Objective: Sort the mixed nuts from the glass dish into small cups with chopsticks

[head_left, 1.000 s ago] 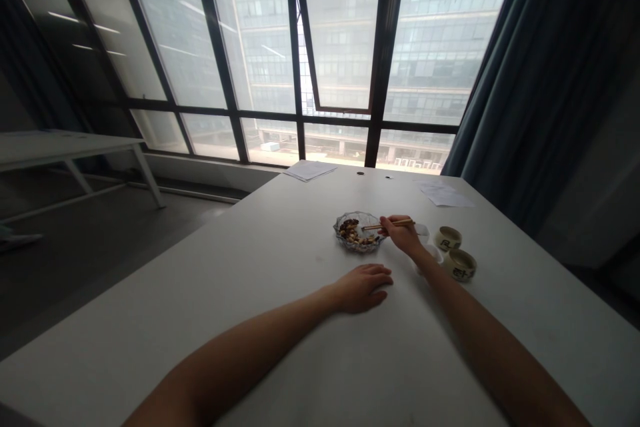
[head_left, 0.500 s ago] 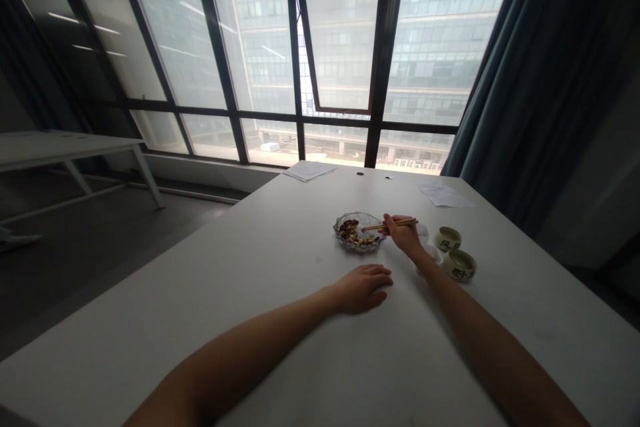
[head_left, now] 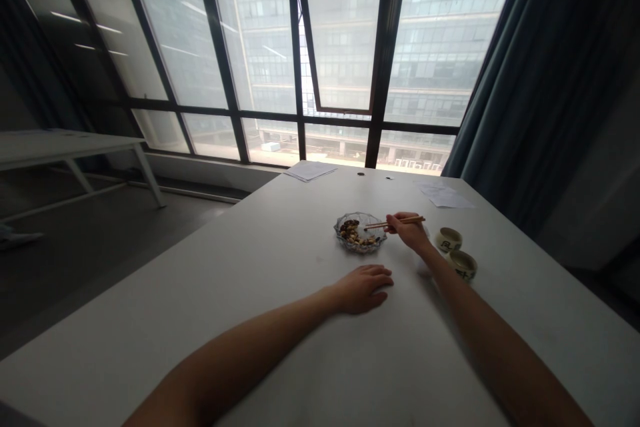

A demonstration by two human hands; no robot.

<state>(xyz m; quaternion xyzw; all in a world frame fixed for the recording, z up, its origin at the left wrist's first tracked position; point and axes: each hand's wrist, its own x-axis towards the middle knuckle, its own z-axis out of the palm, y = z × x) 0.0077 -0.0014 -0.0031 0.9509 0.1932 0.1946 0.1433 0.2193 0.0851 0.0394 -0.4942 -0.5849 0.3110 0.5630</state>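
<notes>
My right hand (head_left: pixel 409 232) holds a pair of wooden chopsticks (head_left: pixel 397 221), with their tips over the right part of a cut-glass dish (head_left: pixel 359 233). The dish holds a heap of mixed nuts (head_left: pixel 353 233) and sits on the white table (head_left: pixel 280 267). My left hand (head_left: pixel 363 289) lies flat on the tabletop just below the dish, touching nothing else. Near my right hand stand two small cream ceramic cups (head_left: pixel 449 239) with dark characters. A translucent container (head_left: pixel 425 233) is partly hidden behind my right hand.
Loose sheets of paper (head_left: pixel 310 171) lie at the table's far edge, and more paper (head_left: pixel 445 196) lies to the right. A large window (head_left: pixel 340 47) is beyond the table, with a dark curtain (head_left: pixel 490 80) at right and another white table (head_left: pixel 65 143) at left.
My right hand has shifted slightly right, turning the chopsticks, whose tips stay over the dish. My left hand has not moved.
</notes>
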